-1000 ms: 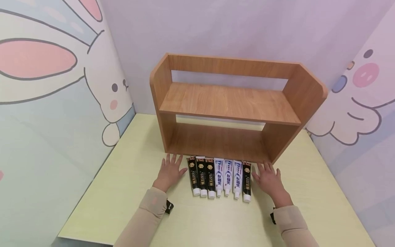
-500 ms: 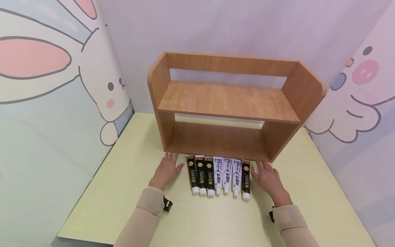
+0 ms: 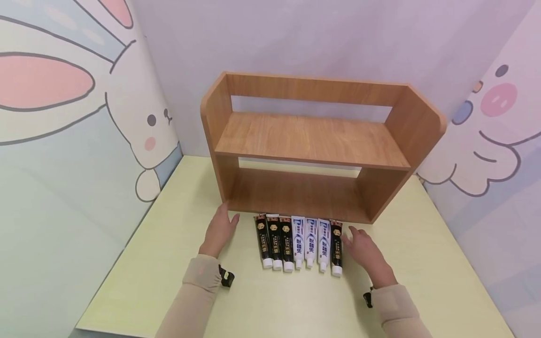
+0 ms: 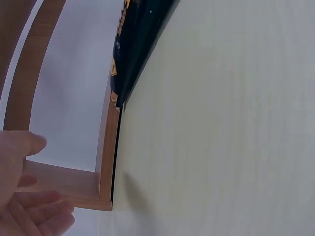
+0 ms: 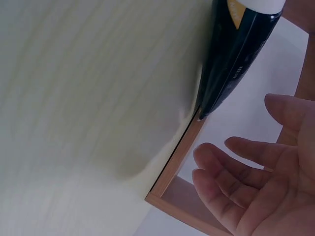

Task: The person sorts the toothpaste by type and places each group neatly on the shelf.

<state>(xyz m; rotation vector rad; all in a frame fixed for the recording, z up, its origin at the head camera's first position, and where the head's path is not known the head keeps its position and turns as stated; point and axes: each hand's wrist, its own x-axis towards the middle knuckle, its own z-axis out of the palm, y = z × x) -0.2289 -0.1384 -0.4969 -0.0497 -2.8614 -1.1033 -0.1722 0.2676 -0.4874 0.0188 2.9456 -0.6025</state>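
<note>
A row of toothpaste tubes lies side by side on the table, caps toward me. Three black tubes [image 3: 274,241] are at the left, three white tubes [image 3: 310,241] in the middle, and one black tube [image 3: 336,246] at the right end. My left hand [image 3: 217,231] is at the front left corner of the wooden shelf [image 3: 313,138], holding nothing, thumb apart from the fingers. Beside the right-end tube is my right hand [image 3: 365,251], its loosely bent fingers [image 5: 216,167] around nothing. In the right wrist view that black tube [image 5: 236,59] shows above the hand.
The two-tier shelf stands behind the tubes, with a middle board [image 3: 313,141] and a lower board [image 3: 296,192]. Printed cartoon walls [image 3: 152,141] enclose the pale yellow table [image 3: 274,305] on the left and right, and a plain curtain [image 3: 317,37] hangs behind.
My left hand has moved left, away from the tubes, to the shelf's corner. My right hand has drawn back slightly from the shelf's front edge, fingers closer together. The tubes stay in place.
</note>
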